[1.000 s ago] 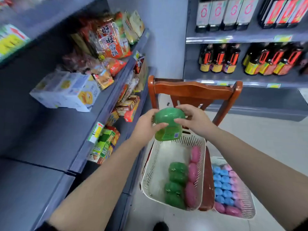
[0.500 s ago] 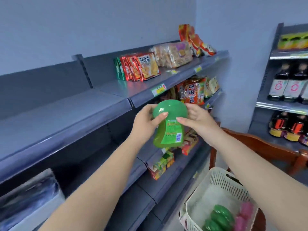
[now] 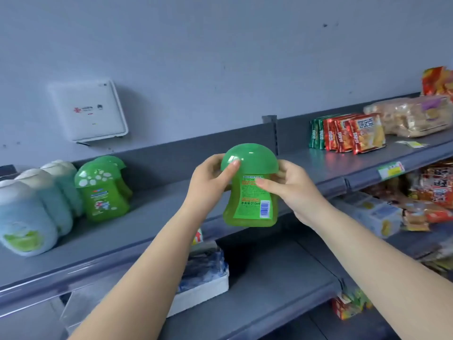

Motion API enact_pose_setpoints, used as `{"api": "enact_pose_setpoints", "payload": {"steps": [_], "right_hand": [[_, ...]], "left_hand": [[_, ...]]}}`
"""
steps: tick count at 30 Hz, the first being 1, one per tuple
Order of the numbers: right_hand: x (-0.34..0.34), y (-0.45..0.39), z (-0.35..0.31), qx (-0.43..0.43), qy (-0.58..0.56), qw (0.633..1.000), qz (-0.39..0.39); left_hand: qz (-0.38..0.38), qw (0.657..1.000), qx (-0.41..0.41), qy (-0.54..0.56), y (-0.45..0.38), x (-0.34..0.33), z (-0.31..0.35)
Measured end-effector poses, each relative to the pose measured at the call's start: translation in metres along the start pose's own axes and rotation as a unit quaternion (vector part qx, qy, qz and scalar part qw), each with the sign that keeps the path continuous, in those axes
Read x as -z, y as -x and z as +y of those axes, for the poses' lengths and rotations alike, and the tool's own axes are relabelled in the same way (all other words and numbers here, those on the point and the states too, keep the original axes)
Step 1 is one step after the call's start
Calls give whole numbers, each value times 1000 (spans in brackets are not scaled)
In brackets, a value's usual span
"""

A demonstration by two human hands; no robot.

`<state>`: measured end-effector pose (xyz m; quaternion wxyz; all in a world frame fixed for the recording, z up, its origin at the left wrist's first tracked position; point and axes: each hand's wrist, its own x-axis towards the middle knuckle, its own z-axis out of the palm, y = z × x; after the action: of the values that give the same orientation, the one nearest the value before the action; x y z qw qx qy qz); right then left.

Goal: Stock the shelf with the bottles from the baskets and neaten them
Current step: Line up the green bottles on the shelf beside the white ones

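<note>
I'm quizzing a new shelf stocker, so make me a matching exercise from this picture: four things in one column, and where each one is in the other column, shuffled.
Things:
1. green bottle showing its barcode
2. green bottle with white spots on its cap
3. pale blue bottles
4. red snack packets

Places:
A. far left end of the top shelf
B. right part of the top shelf
C. held between the left hand and right hand
D. standing on the top shelf just right of the pale blue bottles

Pairs: 1-C, 2-D, 3-A, 4-B
</note>
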<state>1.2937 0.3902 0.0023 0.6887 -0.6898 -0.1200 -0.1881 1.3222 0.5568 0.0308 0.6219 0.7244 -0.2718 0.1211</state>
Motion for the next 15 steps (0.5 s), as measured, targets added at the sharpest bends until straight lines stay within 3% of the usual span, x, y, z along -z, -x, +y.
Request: {"api": "enact_pose_setpoints", "payload": {"steps": [8,12,15], "right_hand": [[-138,-41,-8,26,-63,997,-22],[-202,-53,-3,19,-91,996,-3],[-238,-56,3,2,-111,994,4]], "left_hand": [[169,979,-23,-112,30,138,-11],[167,917,-84,-352,55,172,-28],[163,881,-84,-437,62,181,-42]]}}
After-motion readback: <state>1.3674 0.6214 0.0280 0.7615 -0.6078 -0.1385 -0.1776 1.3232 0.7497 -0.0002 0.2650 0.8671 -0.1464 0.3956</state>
